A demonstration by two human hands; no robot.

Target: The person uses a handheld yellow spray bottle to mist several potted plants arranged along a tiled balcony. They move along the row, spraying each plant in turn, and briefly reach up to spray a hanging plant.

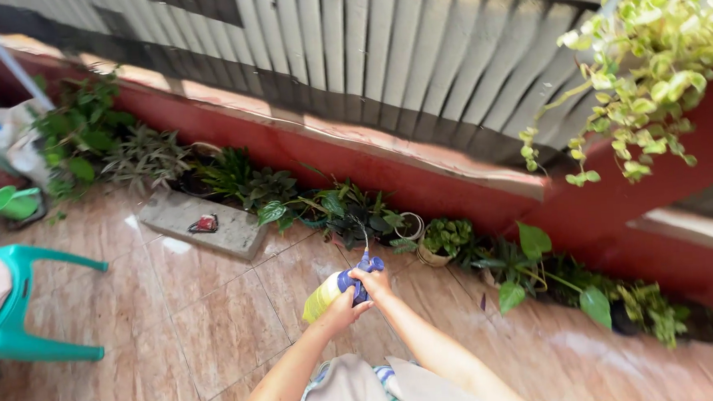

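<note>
A yellow-green plastic spray bottle with a blue nozzle (332, 292) is gripped by both hands, left hand (341, 309) and right hand (374, 283) closed around it, aimed at dark-leaved potted plants (349, 213) lined along the red wall (420, 186); a teal plastic chair (16, 307) stands well apart.

- open brown tiled floor (218, 327) left of the hands: passable.
- row of green potted plants (349, 213) along red wall (452, 188) blocks ahead.
- teal plastic chair (25, 311) obstructs far left.

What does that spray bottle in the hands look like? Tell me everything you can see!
The spray bottle has a yellow-green body that looks like plastic and a blue sprayer top. It is tilted, nozzle aimed away toward the dark green potted plants along the red wall, with a thin spray leaving its tip. The left hand grips the body and the right hand wraps the blue top. It hangs above the tiled floor.
</note>
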